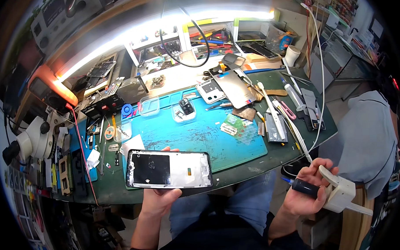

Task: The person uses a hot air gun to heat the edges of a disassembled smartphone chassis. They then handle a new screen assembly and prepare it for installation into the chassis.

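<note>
My left hand (160,198) grips an opened phone (188,167) from beneath, held level over the bench's near edge; its exposed inside shows a dark panel on the left and a pale, silvery section on the right. At the lower right, my right hand (306,194) is closed on a white dispenser (341,193) with a lever, which carries a dark syringe (304,188) with a blue nozzle pointing left. Just left of the phone, a white paper (132,143) lies on the blue work mat (223,148).
Small plastic boxes (184,116), metal plates (229,88), tools (274,118) and cables cover parts of the green bench (254,167). An orange multimeter (53,88) and microscope (24,140) stand left. A light strip spans the back. A grey cloth-covered seat (363,128) is at right.
</note>
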Demonstrator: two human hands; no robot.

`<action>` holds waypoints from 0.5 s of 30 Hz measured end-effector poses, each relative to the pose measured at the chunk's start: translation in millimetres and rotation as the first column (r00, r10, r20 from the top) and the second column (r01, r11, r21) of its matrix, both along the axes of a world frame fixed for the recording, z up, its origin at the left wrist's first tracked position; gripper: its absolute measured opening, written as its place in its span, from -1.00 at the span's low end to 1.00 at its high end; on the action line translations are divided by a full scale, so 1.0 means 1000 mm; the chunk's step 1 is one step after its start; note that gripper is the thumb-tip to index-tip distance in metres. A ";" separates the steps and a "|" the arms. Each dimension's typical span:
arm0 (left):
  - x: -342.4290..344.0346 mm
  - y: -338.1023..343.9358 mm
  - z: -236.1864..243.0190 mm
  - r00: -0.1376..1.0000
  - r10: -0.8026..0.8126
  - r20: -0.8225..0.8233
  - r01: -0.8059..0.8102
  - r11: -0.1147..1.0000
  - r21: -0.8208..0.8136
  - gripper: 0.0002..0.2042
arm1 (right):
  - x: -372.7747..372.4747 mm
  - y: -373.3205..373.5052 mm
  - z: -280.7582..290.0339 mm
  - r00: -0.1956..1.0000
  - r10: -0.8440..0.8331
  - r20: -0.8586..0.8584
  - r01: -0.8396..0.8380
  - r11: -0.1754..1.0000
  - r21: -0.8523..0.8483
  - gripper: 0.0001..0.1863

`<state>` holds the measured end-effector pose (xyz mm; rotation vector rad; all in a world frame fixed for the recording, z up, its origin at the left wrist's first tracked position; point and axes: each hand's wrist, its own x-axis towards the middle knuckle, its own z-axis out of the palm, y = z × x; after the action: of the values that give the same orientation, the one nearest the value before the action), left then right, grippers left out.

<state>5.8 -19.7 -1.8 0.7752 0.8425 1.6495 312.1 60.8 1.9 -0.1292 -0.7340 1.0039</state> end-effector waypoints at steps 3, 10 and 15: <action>-0.004 0.003 0.005 0.987 -0.042 -0.158 0.029 0.996 -0.082 -0.09 | 0.005 -0.004 -0.003 0.999 0.040 0.003 -0.039 0.999 -0.033 -0.39; -0.004 0.009 0.021 0.966 -0.150 -0.209 0.072 0.938 -0.338 -0.17 | 0.006 -0.007 -0.005 0.996 0.090 0.023 -0.084 0.980 -0.182 -0.44; -0.011 0.007 0.028 0.983 -0.151 -0.102 0.101 0.917 -0.385 -0.22 | 0.009 -0.008 -0.004 0.992 0.121 0.025 -0.115 0.979 -0.168 -0.45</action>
<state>-5.1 -12.5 26.1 0.6525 1.1390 1.2771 321.3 53.3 -1.7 -0.2506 -0.6952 1.1791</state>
